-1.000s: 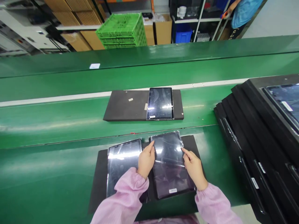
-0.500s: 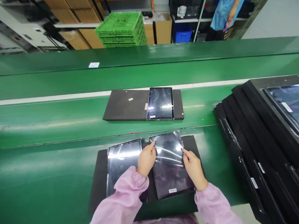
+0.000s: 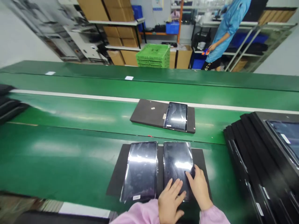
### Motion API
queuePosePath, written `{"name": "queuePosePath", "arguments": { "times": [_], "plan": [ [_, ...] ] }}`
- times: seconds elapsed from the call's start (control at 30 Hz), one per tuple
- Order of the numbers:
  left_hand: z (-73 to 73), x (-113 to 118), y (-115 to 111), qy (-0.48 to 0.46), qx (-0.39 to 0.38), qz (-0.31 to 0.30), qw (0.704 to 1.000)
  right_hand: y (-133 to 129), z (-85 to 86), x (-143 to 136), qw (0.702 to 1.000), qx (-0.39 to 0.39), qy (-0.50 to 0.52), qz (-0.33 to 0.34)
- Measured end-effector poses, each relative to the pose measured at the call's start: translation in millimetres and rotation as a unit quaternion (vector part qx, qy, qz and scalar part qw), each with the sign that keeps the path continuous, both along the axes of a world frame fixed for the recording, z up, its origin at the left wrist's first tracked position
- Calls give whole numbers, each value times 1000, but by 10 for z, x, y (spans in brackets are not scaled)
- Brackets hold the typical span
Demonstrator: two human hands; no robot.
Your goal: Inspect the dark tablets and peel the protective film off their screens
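Observation:
Two dark, glossy tablets in clear film lie side by side on a black foam board in front of me: the left tablet (image 3: 141, 171) and the right tablet (image 3: 177, 155). My left hand (image 3: 171, 200) rests on the lower part of the right tablet with its fingers spread. At that tablet's right edge is my right hand (image 3: 200, 188), thumb on the face and fingers along the side, gripping the edge. The left tablet, untouched, shows a white label near its bottom. My left hand hides the right tablet's lower end.
Beyond, another tablet (image 3: 177, 115) lies on a second black foam board (image 3: 149, 112) on the green belt (image 3: 93, 115). Stacked black boards holding tablets (image 3: 283, 137) rise at right. More black boards (image 3: 11, 107) sit far left. Across the line stand green crates (image 3: 154, 54) and a person in blue (image 3: 230, 32).
The right tablet has straightened on its board. My left hand moved from its upper left edge down onto its lower face; my right hand slid lower along the right edge. The view tilted up.

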State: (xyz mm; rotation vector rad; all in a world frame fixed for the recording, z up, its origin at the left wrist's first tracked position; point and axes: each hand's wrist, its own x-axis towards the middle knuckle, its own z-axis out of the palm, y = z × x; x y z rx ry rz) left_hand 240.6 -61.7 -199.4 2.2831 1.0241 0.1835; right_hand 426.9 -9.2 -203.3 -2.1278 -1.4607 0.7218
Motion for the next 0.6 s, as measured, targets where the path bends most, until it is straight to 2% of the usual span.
{"name": "queuePosePath", "arguments": {
  "times": [0.1,0.2,0.27,0.33,0.4,0.5,0.53,0.6],
  "plan": [
    [142,-95,137,-68,-36,1,997,317,171,-55,989,-82,112,-44],
    [248,-160,243,-133,-83,24,987,395,384,-78,974,-85,208,-1],
    [281,-231,268,-174,-83,87,977,340,530,-86,959,-65,276,-1],
    [289,-388,280,-208,-50,198,957,269,663,-136,939,-61,337,-24],
    [275,-647,301,-228,-25,342,911,226,752,-284,923,-70,378,-31],
    [221,-1120,363,-216,-72,539,811,234,736,-718,912,-68,404,-7],
    [197,-1258,387,-208,-96,576,785,251,687,-895,913,-59,403,4],
    [147,-1458,428,-204,-138,607,755,295,551,-1228,924,-45,380,11]
  ]
}}
